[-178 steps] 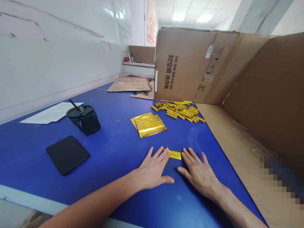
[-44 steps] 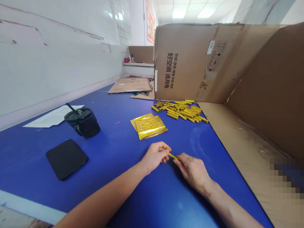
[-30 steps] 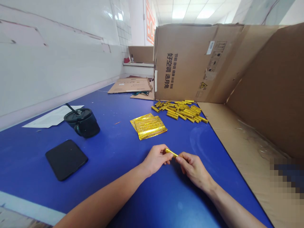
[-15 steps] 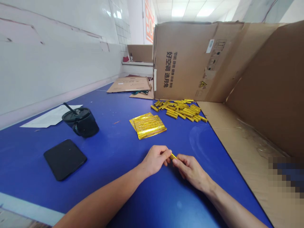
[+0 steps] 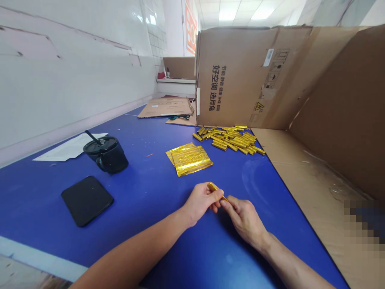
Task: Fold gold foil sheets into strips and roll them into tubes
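A narrow gold foil roll [image 5: 213,186] is held between my two hands above the blue table. My left hand [image 5: 199,204] pinches it near its far end, thumb on top, and that end sticks out past the fingers. My right hand [image 5: 247,221] has thumb and fingers closed on the near end. Most of the roll's middle is covered by fingers. Just beyond my left hand lie flat gold foil packets [image 5: 194,161], overlapping, with embossed marks. Farther back is a loose pile of similar gold foil rolls [image 5: 236,140].
On the left stand a dark lidded mug [image 5: 112,157] and a flat black pad [image 5: 87,200], with white paper [image 5: 57,150] behind. A large cardboard box [image 5: 240,80] rises at the back right, its flap [image 5: 300,172] along the blue table's [image 5: 144,241] right edge. Flattened cardboard [image 5: 165,107] lies at the back.
More of the roll's far end now shows past my left fingers, and the left thumb has shifted toward my right hand. The whole view has moved slightly.
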A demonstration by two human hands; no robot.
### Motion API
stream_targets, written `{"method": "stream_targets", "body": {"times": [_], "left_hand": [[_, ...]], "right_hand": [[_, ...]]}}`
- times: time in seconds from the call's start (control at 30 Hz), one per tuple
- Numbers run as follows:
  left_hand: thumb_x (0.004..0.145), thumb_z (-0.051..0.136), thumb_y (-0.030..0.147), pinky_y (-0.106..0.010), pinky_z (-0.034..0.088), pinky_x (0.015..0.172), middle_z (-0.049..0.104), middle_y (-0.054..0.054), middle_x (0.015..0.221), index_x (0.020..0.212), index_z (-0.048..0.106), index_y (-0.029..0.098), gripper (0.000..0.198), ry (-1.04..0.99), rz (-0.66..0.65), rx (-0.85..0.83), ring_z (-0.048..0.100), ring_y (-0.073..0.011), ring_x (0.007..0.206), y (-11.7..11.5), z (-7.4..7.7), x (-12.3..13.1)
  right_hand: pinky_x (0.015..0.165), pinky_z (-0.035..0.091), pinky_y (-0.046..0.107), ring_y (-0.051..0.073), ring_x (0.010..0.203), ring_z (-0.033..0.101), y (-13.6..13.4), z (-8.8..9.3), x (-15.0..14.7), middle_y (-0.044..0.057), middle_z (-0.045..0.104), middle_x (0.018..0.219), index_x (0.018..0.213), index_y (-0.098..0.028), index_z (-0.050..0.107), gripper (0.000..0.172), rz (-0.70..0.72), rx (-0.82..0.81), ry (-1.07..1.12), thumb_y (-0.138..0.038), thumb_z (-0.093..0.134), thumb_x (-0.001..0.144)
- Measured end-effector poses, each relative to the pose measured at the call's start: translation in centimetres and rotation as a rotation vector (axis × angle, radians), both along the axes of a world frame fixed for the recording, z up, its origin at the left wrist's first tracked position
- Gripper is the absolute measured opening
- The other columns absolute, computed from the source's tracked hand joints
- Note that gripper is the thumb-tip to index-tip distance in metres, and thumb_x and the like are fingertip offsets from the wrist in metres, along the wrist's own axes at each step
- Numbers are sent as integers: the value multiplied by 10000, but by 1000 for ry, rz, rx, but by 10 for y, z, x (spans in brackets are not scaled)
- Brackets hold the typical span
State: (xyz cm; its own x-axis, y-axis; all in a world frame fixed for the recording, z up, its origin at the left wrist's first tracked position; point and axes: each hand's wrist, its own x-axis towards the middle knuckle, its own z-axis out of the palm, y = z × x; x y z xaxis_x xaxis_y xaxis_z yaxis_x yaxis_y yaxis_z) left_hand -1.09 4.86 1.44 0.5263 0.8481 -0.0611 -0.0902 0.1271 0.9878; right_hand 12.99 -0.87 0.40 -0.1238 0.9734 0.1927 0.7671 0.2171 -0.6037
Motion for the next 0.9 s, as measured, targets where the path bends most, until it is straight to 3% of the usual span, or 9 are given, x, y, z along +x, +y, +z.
{"method": "stream_targets", "body": {"times": [0.1, 0.17, 0.4, 0.6, 0.77, 0.9], "left_hand": [[715, 536, 385, -177, 319, 395, 490, 27, 459, 677, 511, 117, 272, 28, 22, -27, 429, -56, 370, 1, 1, 0], [732, 511, 316, -172, 327, 404, 497, 26, 474, 708, 527, 114, 204, 50, 35, -30, 436, -54, 384, 5, 1, -3], [738, 490, 209, -214, 422, 548, 561, 0, 658, 853, 546, 133, 150, 144, -45, 254, 514, -78, 540, 13, -7, -9], [691, 573, 251, -217, 409, 549, 577, -7, 638, 766, 554, 122, 151, 140, -49, 217, 520, -86, 536, 14, -7, -9], [689, 576, 270, -207, 388, 532, 553, 11, 576, 676, 558, 127, 145, 176, -1, 274, 498, -83, 515, 14, -8, -10], [681, 580, 282, -207, 392, 534, 551, 10, 576, 687, 566, 124, 159, 156, -17, 241, 503, -83, 517, 12, -4, -9]], "right_hand": [[487, 267, 228, 106, 456, 405, 0, -1, 2, -9, 478, 516, 601, -190, 486, 380, -30, 104, -207, -398, 292, 853], [494, 276, 227, 114, 479, 436, -1, 1, 3, -5, 505, 543, 637, -196, 492, 349, -42, 82, -210, -415, 317, 844], [402, 266, 191, 80, 420, 322, 5, 4, 7, -59, 376, 472, 592, -194, 391, 372, -7, -238, 333, -474, 318, 826], [468, 269, 211, 86, 462, 314, 3, 3, 10, -54, 334, 502, 590, -180, 458, 328, -25, 60, 171, -396, 378, 824], [461, 275, 203, 91, 473, 335, 4, 3, 9, -53, 375, 521, 660, -191, 469, 280, -36, -11, 126, -417, 400, 810], [437, 239, 207, 83, 458, 255, 4, 1, 10, -63, 263, 498, 544, -197, 345, 360, -19, 0, 121, -422, 357, 825]]}}
